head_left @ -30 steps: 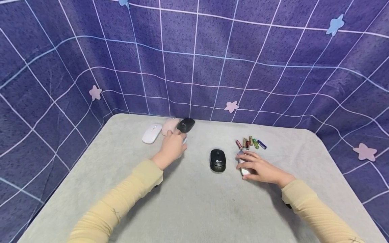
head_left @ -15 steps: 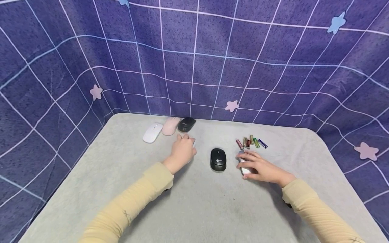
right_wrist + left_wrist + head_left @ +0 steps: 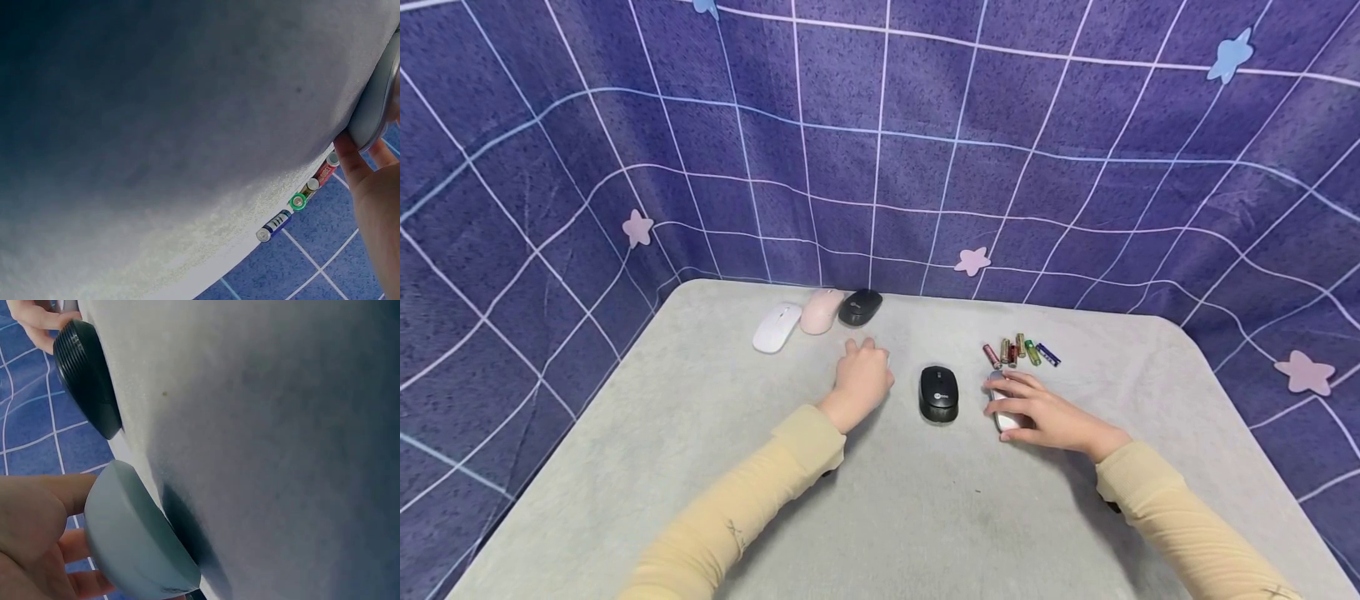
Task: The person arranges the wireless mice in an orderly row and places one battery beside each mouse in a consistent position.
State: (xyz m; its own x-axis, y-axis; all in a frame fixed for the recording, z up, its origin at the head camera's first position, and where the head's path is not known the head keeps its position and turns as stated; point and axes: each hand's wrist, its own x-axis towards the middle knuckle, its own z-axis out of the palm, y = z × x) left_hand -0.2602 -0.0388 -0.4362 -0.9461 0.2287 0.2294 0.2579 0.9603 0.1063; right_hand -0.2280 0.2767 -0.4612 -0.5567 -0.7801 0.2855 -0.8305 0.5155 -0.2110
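Observation:
My left hand [image 3: 861, 379] grips a pale blue computer mouse [image 3: 134, 531], with the thumb and fingers around its sides. From the head view that mouse is almost wholly covered by the hand. A shadow lies beside it on the tabletop; whether it touches the surface is hard to tell. My right hand [image 3: 1037, 412] holds a silver-grey mouse [image 3: 372, 103] by its sides, low at the table, its fingers spread over the top. Between the two hands sits a black mouse [image 3: 938, 393], untouched, its ribbed side facing the left wrist camera.
At the back left, a white mouse [image 3: 777, 327], a pink mouse [image 3: 822, 312] and another black mouse [image 3: 860, 307] form a row. Several loose batteries [image 3: 1021, 351] lie just beyond my right hand. A purple grid-patterned curtain [image 3: 880, 167] rises behind the grey table [image 3: 910, 517].
My left hand has slid right and slightly toward me, bringing the pale blue mouse away from the back row and closer to the middle black mouse. The right hand stays in place.

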